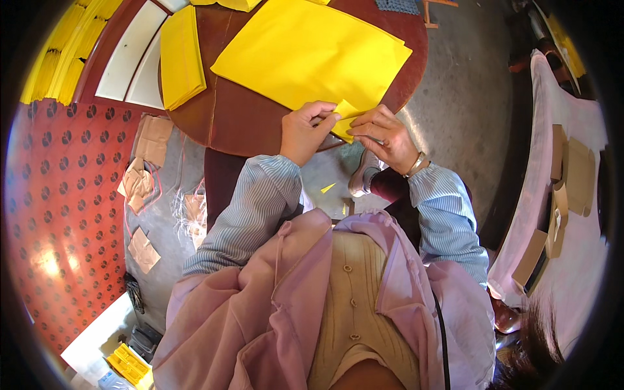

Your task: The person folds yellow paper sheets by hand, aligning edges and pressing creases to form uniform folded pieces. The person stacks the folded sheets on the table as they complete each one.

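Passable from the right, through the open air above grey floor [465, 97], between round brown table [237, 117] and cloth-covered table [546, 227] with cardboard boxes [577, 172] on it. Passable too above big yellow sheet [305, 52], lying flat. Blocked at the sheet's near edge by left hand [305, 133] and right hand [385, 138], nearly meeting at yellow flap [346, 107]. Fenced on both near sides by striped sleeves [253, 195]; open between them, down toward shoe [359, 174]. Narrow at left: only a strip of bare table between the sheet and folded yellow stack [182, 58]. Walled beyond that by white drawers [130, 55].
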Demonstrator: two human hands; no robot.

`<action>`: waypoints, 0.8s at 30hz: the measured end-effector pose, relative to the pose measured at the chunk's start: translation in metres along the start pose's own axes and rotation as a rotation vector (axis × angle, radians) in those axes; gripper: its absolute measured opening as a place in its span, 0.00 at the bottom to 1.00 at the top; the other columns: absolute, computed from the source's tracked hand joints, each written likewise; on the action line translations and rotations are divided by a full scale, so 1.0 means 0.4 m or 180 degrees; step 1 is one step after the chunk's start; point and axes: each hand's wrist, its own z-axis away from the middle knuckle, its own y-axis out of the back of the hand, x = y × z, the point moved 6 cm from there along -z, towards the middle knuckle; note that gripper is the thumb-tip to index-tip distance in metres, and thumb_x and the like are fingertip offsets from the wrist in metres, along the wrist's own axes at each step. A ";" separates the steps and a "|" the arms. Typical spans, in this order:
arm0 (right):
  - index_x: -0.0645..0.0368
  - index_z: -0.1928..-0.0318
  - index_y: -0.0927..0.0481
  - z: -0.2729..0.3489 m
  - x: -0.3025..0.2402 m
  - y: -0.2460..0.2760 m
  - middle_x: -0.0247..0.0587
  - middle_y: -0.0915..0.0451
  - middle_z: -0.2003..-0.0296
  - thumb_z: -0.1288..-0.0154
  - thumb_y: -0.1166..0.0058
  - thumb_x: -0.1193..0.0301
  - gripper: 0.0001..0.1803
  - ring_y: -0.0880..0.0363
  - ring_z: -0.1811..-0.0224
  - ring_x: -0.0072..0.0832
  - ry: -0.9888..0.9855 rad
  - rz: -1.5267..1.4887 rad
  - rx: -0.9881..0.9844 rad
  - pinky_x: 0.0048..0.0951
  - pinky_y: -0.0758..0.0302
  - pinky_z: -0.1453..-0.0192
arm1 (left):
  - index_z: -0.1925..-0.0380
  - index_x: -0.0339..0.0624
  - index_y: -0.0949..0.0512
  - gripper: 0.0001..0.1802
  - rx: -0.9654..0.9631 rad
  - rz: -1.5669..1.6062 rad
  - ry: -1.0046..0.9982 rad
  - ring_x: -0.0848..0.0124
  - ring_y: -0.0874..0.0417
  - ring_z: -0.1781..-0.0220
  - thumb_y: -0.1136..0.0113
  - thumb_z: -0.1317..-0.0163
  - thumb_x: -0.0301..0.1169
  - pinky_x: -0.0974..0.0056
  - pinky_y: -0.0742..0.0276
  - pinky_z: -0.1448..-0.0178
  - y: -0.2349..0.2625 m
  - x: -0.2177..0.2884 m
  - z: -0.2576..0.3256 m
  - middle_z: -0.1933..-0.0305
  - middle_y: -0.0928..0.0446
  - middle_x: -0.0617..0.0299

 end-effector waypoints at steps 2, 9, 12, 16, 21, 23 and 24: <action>0.55 0.57 0.10 -0.002 0.008 -0.002 0.37 0.13 0.56 0.38 0.29 0.76 0.09 0.17 0.49 0.40 -0.0138 -0.0186 0.0037 0.40 0.20 0.41 | 0.50 0.34 0.13 0.14 -0.0023 0.0070 0.0013 0.70 0.09 0.53 0.26 0.34 0.27 0.65 0.13 0.45 0.000 -0.001 0.000 0.54 0.11 0.53; 0.59 0.59 0.09 0.003 0.061 -0.017 0.37 0.11 0.59 0.38 0.27 0.78 0.07 0.15 0.52 0.33 -0.0735 -0.0953 0.0419 0.33 0.21 0.45 | 0.49 0.33 0.14 0.14 -0.0123 0.0026 -0.0127 0.71 0.09 0.51 0.28 0.33 0.24 0.66 0.13 0.43 0.001 0.009 0.001 0.52 0.12 0.54; 0.59 0.60 0.09 0.005 0.073 -0.022 0.37 0.11 0.60 0.38 0.26 0.78 0.07 0.15 0.53 0.31 -0.0876 -0.1096 0.0475 0.32 0.21 0.45 | 0.48 0.32 0.14 0.14 -0.0256 -0.0018 -0.0298 0.72 0.10 0.48 0.29 0.33 0.23 0.67 0.14 0.42 0.002 0.024 0.003 0.50 0.12 0.56; 0.59 0.60 0.09 0.003 0.067 -0.021 0.37 0.12 0.60 0.39 0.25 0.78 0.08 0.16 0.54 0.31 -0.0874 -0.1084 0.0503 0.32 0.21 0.46 | 0.46 0.35 0.14 0.18 -0.0365 -0.0218 -0.0552 0.68 0.09 0.46 0.31 0.38 0.19 0.65 0.14 0.41 0.002 0.046 0.016 0.49 0.13 0.53; 0.59 0.58 0.10 0.006 0.039 -0.010 0.38 0.14 0.59 0.41 0.24 0.77 0.11 0.18 0.56 0.34 -0.0767 -0.0525 0.0623 0.34 0.21 0.47 | 0.47 0.37 0.14 0.18 -0.0099 -0.0275 -0.0574 0.66 0.08 0.48 0.32 0.38 0.19 0.65 0.14 0.42 -0.006 0.040 0.018 0.50 0.13 0.52; 0.58 0.57 0.11 0.010 0.034 -0.008 0.38 0.15 0.59 0.41 0.24 0.76 0.12 0.18 0.55 0.36 -0.0817 -0.0531 0.0587 0.36 0.21 0.47 | 0.47 0.38 0.13 0.18 -0.0045 -0.0178 -0.0512 0.67 0.08 0.48 0.32 0.37 0.19 0.65 0.14 0.43 -0.006 0.028 0.014 0.50 0.12 0.52; 0.58 0.57 0.10 0.010 0.025 -0.006 0.38 0.14 0.59 0.41 0.24 0.76 0.11 0.18 0.55 0.36 -0.0684 -0.0347 0.0550 0.36 0.21 0.48 | 0.47 0.38 0.13 0.17 -0.0030 -0.0117 -0.0536 0.67 0.08 0.49 0.32 0.37 0.19 0.65 0.14 0.43 -0.007 0.025 0.012 0.51 0.12 0.52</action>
